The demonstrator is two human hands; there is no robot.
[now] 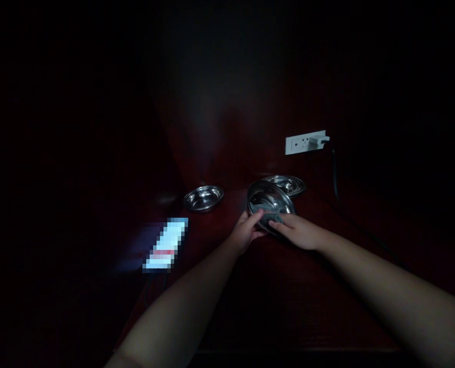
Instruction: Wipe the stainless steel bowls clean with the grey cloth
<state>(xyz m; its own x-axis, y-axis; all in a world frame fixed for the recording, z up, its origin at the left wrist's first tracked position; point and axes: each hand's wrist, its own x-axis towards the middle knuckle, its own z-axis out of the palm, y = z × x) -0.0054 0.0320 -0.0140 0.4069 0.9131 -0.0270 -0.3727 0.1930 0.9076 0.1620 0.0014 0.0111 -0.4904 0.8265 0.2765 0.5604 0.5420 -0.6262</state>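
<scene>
A shiny steel bowl (270, 195) is tilted up in front of me, its inside facing my head. My left hand (246, 231) grips its near left rim, thumb over the edge and fingers beneath. Inside the bowl lies a grey-green cloth (271, 217), bunched against the lower wall. My right hand (298, 231) is closed on the cloth and presses it to the near right of the bowl; some of its fingers are hidden. Right behind the held bowl sits a stack of steel dishes (294, 185), partly covered by it.
Another steel bowl (203, 198) stands upright to the left on the dark red surface (227, 301). Nearer on the left is a lit, blurred-out screen (166, 244) with a cable below. A white socket panel (304, 142) holds a plug, with a cord (335, 174) hanging at right. The surroundings are very dark.
</scene>
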